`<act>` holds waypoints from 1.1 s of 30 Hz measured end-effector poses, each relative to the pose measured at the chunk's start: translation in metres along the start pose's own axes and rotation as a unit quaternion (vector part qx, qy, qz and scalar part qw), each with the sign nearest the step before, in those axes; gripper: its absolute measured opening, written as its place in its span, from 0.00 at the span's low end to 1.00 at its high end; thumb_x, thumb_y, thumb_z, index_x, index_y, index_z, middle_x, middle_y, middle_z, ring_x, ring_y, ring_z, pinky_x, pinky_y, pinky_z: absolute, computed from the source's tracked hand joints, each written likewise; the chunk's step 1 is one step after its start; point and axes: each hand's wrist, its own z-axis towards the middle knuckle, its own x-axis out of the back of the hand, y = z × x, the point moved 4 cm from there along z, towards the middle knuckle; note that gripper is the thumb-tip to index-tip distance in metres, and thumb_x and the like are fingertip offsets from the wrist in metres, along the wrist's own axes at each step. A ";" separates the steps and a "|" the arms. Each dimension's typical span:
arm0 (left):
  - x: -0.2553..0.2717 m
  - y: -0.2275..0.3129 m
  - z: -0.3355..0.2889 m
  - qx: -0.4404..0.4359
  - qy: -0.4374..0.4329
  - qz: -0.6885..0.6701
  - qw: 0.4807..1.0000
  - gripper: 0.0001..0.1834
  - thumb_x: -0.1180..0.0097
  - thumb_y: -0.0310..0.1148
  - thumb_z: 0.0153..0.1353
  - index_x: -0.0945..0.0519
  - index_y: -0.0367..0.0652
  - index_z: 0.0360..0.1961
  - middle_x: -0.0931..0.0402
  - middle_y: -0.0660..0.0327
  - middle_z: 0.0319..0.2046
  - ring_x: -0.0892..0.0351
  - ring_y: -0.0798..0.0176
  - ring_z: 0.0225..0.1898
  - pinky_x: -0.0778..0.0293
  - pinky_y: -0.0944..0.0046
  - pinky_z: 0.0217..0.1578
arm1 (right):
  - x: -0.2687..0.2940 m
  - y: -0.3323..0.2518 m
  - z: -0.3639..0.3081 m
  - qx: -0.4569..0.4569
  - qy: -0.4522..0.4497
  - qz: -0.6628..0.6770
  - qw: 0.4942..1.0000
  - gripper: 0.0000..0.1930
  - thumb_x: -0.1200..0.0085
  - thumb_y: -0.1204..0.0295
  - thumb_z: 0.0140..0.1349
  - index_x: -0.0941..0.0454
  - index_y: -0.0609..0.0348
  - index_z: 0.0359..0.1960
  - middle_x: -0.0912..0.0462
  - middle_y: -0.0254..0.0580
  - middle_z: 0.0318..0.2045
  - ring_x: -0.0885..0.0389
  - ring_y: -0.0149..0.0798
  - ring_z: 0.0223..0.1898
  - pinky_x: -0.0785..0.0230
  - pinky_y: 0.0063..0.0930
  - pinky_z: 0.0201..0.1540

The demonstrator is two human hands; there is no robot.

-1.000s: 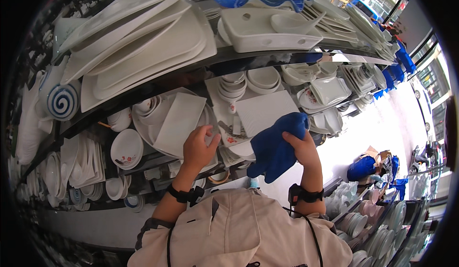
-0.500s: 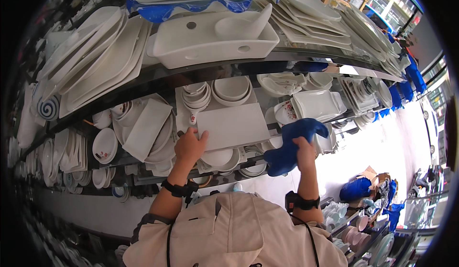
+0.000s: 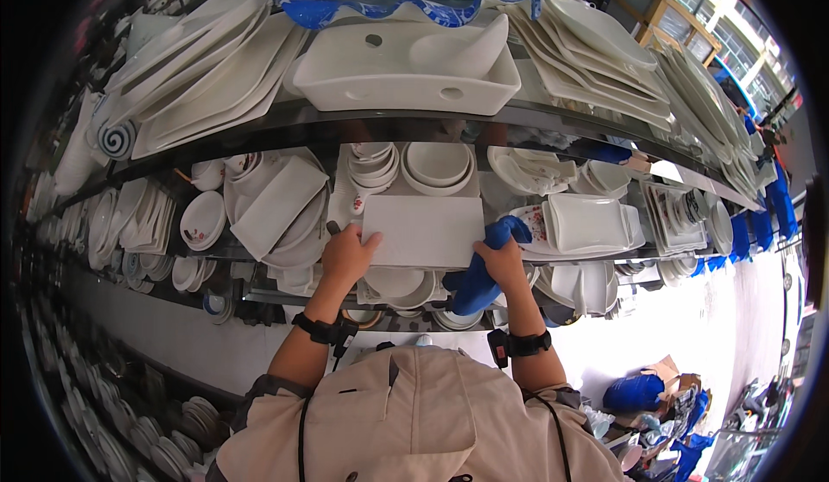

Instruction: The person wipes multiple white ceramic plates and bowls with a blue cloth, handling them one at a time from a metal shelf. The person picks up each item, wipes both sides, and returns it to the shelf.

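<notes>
Keep the plate (image 3: 423, 231) level: the left hand (image 3: 347, 257) meets its left edge, grip unclear, while the right hand (image 3: 503, 266) clamps the cloth (image 3: 473, 287) at its right edge.

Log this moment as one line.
left hand: at white plate, left edge | right hand: gripping blue cloth at plate's right edge

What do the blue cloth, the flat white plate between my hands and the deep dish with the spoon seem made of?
Blue cloth: fabric, dull, bunched in folds; fibre unclear. White plate: probably ceramic, fairly matte, with straight, crisp edges; plastic isn't ruled out. Deep dish: likely glazed ceramic, smooth, with a soft sheen.
</notes>
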 end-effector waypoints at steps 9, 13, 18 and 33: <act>-0.008 -0.006 -0.002 -0.035 0.030 -0.031 0.998 0.25 0.37 0.53 0.58 0.19 0.37 0.37 0.16 0.51 0.30 0.16 0.44 0.35 0.22 0.49 0.36 | 0.004 -0.010 0.002 -0.030 -0.027 0.032 0.999 0.24 0.29 0.66 0.47 0.22 0.70 0.41 0.16 0.49 0.36 0.17 0.43 0.37 0.25 0.35 0.43; -0.007 -0.005 -0.003 -0.045 0.040 -0.031 0.998 0.23 0.36 0.50 0.59 0.19 0.37 0.36 0.16 0.53 0.29 0.16 0.48 0.32 0.23 0.53 0.35 | 0.006 -0.012 0.001 -0.035 -0.016 0.079 0.996 0.21 0.29 0.69 0.47 0.21 0.72 0.40 0.16 0.46 0.35 0.18 0.40 0.35 0.25 0.33 0.41; 0.006 0.010 -0.012 -0.047 0.020 -0.048 0.998 0.25 0.37 0.52 0.58 0.19 0.36 0.37 0.16 0.51 0.30 0.16 0.45 0.33 0.23 0.51 0.35 | 0.011 -0.015 -0.004 -0.039 -0.028 0.136 0.989 0.18 0.31 0.71 0.47 0.20 0.69 0.38 0.15 0.45 0.33 0.17 0.39 0.34 0.24 0.34 0.40; 0.033 0.019 -0.065 -0.094 -0.078 -0.587 0.801 0.22 0.39 0.25 0.60 0.27 0.35 0.56 0.22 0.54 0.51 0.21 0.61 0.51 0.27 0.61 0.53 | 0.042 -0.053 -0.085 0.032 -0.068 0.314 0.946 0.26 0.38 0.80 0.52 0.26 0.64 0.56 0.18 0.41 0.48 0.20 0.35 0.47 0.28 0.30 0.52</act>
